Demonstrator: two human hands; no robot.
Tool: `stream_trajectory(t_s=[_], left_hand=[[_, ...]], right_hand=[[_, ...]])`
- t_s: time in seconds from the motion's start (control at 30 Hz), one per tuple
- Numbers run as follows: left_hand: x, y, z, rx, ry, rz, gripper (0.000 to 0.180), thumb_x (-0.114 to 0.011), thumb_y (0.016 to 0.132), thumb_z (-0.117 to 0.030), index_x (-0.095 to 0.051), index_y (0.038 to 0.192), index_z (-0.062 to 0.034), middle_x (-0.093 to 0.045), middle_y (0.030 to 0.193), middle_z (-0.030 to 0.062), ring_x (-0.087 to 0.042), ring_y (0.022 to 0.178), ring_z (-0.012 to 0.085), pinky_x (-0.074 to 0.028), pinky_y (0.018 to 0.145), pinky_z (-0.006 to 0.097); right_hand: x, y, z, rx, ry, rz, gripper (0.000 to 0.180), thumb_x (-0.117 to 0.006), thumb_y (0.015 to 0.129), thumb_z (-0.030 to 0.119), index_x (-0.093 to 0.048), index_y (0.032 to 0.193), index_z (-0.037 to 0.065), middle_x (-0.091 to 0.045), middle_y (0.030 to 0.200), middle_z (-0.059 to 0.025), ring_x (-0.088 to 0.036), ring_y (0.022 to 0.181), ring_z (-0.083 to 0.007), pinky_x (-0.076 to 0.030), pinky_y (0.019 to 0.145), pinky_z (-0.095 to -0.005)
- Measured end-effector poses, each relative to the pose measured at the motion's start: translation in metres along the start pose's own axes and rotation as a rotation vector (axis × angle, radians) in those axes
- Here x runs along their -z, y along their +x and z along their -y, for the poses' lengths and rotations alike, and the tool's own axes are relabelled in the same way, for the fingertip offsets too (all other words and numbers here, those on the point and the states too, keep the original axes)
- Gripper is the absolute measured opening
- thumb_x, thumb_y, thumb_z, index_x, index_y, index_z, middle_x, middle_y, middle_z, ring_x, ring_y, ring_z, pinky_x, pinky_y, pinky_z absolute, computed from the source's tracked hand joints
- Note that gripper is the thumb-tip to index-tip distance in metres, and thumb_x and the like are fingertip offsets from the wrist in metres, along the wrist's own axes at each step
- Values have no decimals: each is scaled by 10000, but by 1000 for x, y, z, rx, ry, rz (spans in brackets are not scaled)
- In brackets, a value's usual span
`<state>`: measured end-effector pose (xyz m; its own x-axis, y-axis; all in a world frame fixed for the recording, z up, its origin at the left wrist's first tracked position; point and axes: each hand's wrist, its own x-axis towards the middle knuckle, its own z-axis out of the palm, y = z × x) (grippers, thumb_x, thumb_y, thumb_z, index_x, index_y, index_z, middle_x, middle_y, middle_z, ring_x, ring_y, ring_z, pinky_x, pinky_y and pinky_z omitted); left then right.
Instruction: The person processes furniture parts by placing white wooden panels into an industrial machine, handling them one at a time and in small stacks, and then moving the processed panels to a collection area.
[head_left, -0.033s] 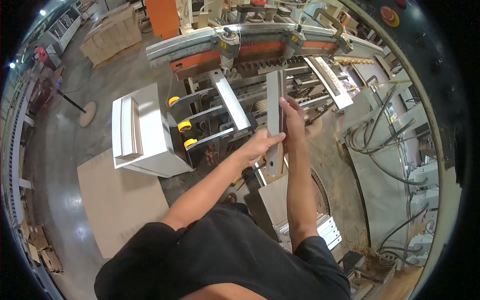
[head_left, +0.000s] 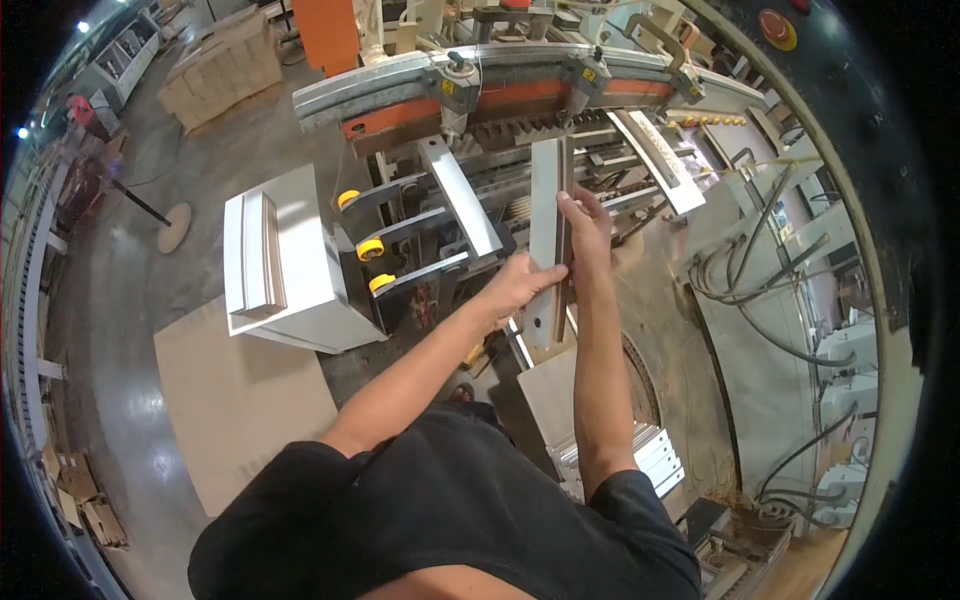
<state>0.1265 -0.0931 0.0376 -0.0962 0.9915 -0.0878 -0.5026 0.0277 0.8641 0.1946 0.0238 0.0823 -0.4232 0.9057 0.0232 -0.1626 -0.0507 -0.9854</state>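
Observation:
Between my hands I hold a narrow white board strip [head_left: 544, 205] upright in front of me, its brown edge turned to the right and a dark hole near its lower end. My left hand [head_left: 517, 284] grips the strip low on its left side, thumb laid across it toward the brown edge. Higher up, my right hand [head_left: 586, 225] is closed around the right edge, its far fingers partly hidden. Just beyond my left hand, a similar white strip [head_left: 460, 200] lies across the metal bars of a machine.
A white stack of panels [head_left: 300, 220] with strips on top stands at left beside yellow rollers [head_left: 370, 249]. Ahead runs a machine beam [head_left: 400, 85] with clamps. Several strips [head_left: 655, 460] are piled by my right arm. Hoses [head_left: 745, 300] hang at right.
The board strip and both hands have shifted very slightly up and left. My grip looks the same.

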Motion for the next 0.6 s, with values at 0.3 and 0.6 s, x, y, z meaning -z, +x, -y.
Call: stream_trajectory(t_s=[0.3,0.6], left_hand=[[9,-26,-5,1,249,-99,330,-466,1043,-268,-528,1225,0,-631,1074,66,-586,912,103,-494,788,281],[70,-24,-3,13,243,105,367,-576,938,-148,-491,1257,14,-643,975,72,-642,780,134,-556,681,282]], right_hand=[[-33,-41,6,34,-64,-262,632,-705,865,192,-442,1377,-69,-608,1050,-128,-594,882,-159,-474,750,-277],[-12,-68,5,533,-749,75,748,-525,660,4,-504,1403,85,-289,1550,-211,-185,1480,-357,-169,1189,-426]])
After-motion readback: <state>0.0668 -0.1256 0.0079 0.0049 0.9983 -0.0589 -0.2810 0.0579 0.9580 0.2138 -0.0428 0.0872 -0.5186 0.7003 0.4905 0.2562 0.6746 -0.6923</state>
